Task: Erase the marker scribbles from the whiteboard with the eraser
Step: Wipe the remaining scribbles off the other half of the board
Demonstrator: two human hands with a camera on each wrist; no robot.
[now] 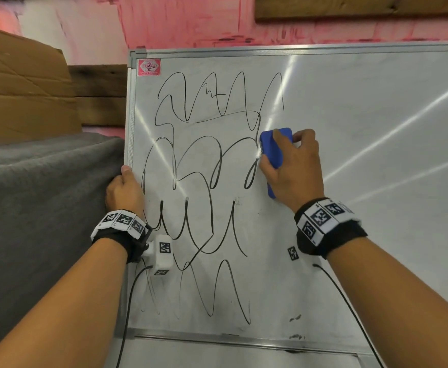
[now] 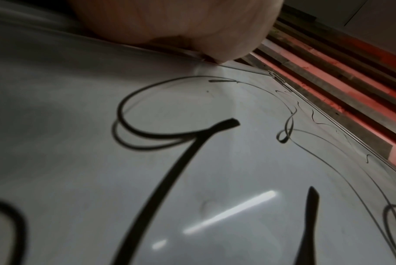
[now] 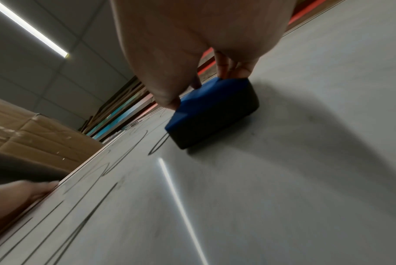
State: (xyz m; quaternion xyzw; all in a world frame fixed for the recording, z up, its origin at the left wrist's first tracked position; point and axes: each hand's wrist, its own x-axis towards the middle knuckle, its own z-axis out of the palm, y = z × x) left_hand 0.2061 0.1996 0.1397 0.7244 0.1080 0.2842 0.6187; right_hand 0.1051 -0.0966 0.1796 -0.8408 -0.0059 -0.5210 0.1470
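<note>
Eraser (image 1: 270, 150): blue body, dark felt face, pressed flat on the whiteboard (image 1: 363, 155) at the right edge of the scribbles (image 1: 191, 168), about mid-height of the marked area. Right hand (image 1: 291, 168) holds it from above, thumb on one long side and fingers curled over the far end; right wrist view confirms the grip, fingertips (image 3: 224, 71) on the blue back, felt in contact with the board. Scribbles: black looping lines covering the left part of the board from just under the red sticker (image 1: 149, 67) at the top left corner down to near the tray (image 1: 244, 339). Board right of the eraser shows only faint grey smears and light streaks. Left hand (image 1: 123, 192) grips the board's left frame edge, thumb on the front face, fingers hidden behind the edge. Grey cloth (image 1: 45, 195) lies just left of the board; cardboard box (image 1: 23, 88) above it.
</note>
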